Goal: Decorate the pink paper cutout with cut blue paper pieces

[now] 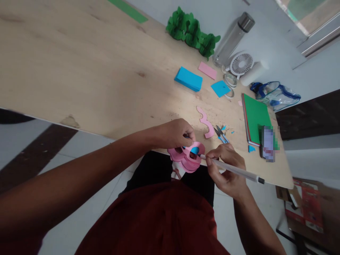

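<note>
Over the table's front edge, my left hand (179, 132) is closed on a pink paper cutout (193, 166) with rounded, scalloped edges and oval holes. Blue paper (194, 150) shows through one hole. Something small and dark is partly visible within the left fingers, too hidden to name. My right hand (230, 171) grips a white pen (248, 173) with a black end. Its tip is at the cutout, by the blue paper. Close by on the table lie small scissors (221, 134) and a wavy pink paper strip (205, 122).
Farther back on the table (92, 63) are a blue paper stack (188, 79), green paper foliage (193, 32), a clear bottle (231, 39), a small fan (241, 64) and tape rolls (230, 80). At the right are a green book (256, 117) and a blurred-out object (268, 143).
</note>
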A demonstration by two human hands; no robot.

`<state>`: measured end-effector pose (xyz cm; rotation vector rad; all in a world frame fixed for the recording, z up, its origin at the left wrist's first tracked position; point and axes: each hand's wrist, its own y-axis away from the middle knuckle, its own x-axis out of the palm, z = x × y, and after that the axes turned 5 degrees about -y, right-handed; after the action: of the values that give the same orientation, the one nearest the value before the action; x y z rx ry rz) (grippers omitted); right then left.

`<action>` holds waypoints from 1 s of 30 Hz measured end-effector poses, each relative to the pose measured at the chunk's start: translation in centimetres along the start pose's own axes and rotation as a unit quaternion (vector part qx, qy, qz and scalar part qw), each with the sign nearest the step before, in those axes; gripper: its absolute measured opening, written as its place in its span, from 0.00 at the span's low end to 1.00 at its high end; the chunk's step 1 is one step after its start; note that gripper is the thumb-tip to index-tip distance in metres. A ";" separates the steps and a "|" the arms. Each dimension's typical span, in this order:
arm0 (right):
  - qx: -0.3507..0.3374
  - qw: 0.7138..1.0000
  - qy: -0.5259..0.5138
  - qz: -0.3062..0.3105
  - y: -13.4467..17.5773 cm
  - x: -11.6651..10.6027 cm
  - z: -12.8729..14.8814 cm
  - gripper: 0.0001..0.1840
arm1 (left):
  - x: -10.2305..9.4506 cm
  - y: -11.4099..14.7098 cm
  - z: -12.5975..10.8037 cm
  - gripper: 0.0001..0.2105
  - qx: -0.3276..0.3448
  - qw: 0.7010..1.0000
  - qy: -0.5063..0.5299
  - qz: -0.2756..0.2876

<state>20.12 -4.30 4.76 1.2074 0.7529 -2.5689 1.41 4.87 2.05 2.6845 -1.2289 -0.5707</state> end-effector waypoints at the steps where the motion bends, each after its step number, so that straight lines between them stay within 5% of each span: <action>1: -0.003 1.000 0.000 0.005 0.0 0.1 0.0 0.04 | 0.0 0.0 0.0 0.05 0.002 1.000 -0.002 0.000; 30: -0.022 0.998 0.029 0.054 -0.6 -0.2 0.1 0.05 | 0.0 0.0 0.5 0.07 0.059 0.997 -0.044 0.011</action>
<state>19.99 -3.87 5.17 1.2761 0.7312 -2.4269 1.22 4.91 1.59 2.7650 -1.3546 -0.6378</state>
